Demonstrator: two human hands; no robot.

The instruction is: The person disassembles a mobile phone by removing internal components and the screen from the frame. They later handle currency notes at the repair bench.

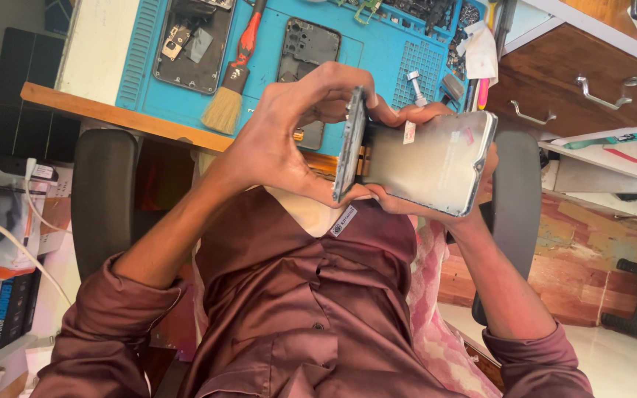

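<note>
Head view, looking down over the person's maroon shirt. The left hand grips a thin grey phone frame edge-on, thumb low and fingertips curled over its upper rim. The right hand, mostly hidden, cradles from beneath a flat silvery phone display panel, swung open to the right like a book cover. Between the two halves, near their shared edge, a short orange flex strip appears to join them. Both parts are held in the air, just near of the blue silicone work mat on the far wooden bench.

On the mat lie a red-handled bristle brush and two opened dark phone housings.

Judgement: good handling here keeps the opening angle modest, supports the panel across its whole back, and avoids tension on the joining strip.
</note>
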